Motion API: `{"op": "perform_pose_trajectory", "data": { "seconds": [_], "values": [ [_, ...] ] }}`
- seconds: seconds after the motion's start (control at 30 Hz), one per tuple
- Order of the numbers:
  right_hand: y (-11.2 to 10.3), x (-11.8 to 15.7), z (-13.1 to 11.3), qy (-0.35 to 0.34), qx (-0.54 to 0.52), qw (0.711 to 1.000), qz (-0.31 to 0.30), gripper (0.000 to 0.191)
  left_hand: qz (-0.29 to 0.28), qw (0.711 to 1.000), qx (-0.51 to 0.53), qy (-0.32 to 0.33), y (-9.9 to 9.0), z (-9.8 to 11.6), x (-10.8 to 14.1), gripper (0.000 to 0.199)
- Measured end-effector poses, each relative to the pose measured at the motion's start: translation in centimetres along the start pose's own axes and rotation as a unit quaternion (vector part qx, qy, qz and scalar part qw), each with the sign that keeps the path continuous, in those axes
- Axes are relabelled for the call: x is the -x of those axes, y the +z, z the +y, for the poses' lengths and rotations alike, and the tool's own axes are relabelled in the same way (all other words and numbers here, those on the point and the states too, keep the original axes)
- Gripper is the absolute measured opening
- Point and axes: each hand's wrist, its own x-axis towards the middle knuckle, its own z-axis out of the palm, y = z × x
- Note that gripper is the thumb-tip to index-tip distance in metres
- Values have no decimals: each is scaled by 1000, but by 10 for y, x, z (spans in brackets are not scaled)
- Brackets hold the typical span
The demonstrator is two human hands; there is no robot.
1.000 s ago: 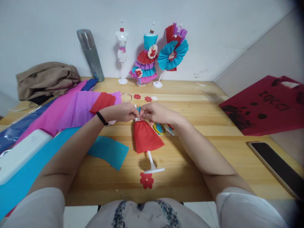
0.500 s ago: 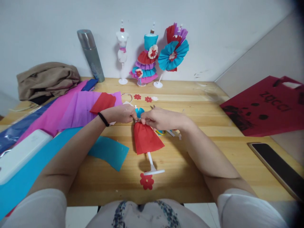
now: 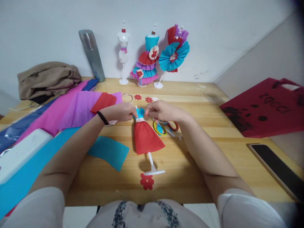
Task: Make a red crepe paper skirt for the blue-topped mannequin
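A miniature dress-form mannequin (image 3: 150, 137) lies tilted on the table, with a red gathered paper skirt, a white waistband and a blue bodice. Its white stalk and round foot (image 3: 154, 172) point toward me. My left hand (image 3: 122, 111) is closed at the bodice's left edge, thumb and finger pinching there. On the opposite side, my right hand (image 3: 161, 111) has its fingers curled together just off the bodice; whatever they may hold is too small to make out. Scissors (image 3: 160, 129) with yellow and red handles lie below my right hand. A red paper flower (image 3: 147, 181) sits by the foot.
Along the wall stand a bare mannequin (image 3: 123, 57), two dressed ones (image 3: 145, 72) (image 3: 174, 57) and a steel flask (image 3: 92, 55). Coloured crepe paper (image 3: 73, 110) and a blue piece (image 3: 109, 152) lie left. A phone (image 3: 276, 167) and red bag (image 3: 263, 107) are right.
My right hand has moved right and slightly up, away from the mannequin's waist, uncovering the white band and the scissors. My left hand has shifted slightly up along the bodice.
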Motion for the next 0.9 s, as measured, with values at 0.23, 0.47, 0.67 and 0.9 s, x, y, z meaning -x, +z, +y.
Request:
{"op": "perform_pose_trajectory", "data": {
  "seconds": [0.23, 0.47, 0.67, 0.9],
  "values": [
    [7, -9, 11, 60, 18, 997, -55, 15, -136, 962, 156, -177, -4, 4, 3, 20],
    [20, -15, 10, 90, 51, 993, -52, 33, -180, 896, 316, -255, 5, 17, -1, 19],
    [17, -14, 6, 86, 9, 995, -54, 36, -139, 881, 375, -254, 5, 19, -1, 24],
    [-2, 9, -15, 24, -72, 996, 42, 39, -33, 883, 400, -244, -38, 43, 14, 28]
  ]
}}
